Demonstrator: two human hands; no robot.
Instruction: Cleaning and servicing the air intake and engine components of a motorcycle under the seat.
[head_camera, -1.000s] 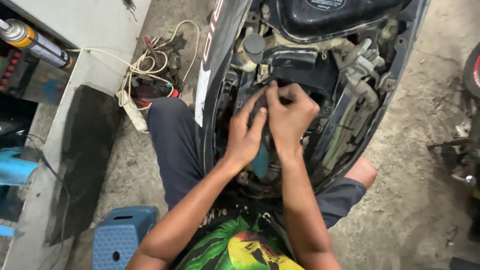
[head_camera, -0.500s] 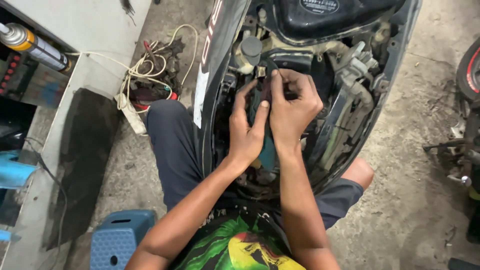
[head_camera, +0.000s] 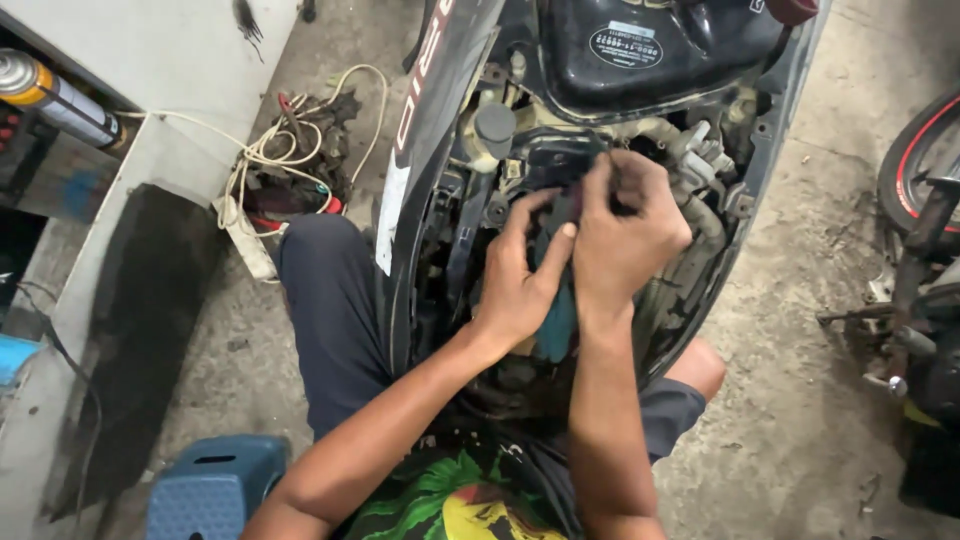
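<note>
glossy black plastic tank (head_camera: 650, 50), rough concrete floor (head_camera: 800, 300)

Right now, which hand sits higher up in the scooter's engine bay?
The right hand; its fingers reach further up toward the black tank than the left hand.

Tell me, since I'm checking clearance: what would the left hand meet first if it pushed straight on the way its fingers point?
Probably the dark part both hands grip, then the grey cap; depth is unclear.
</note>
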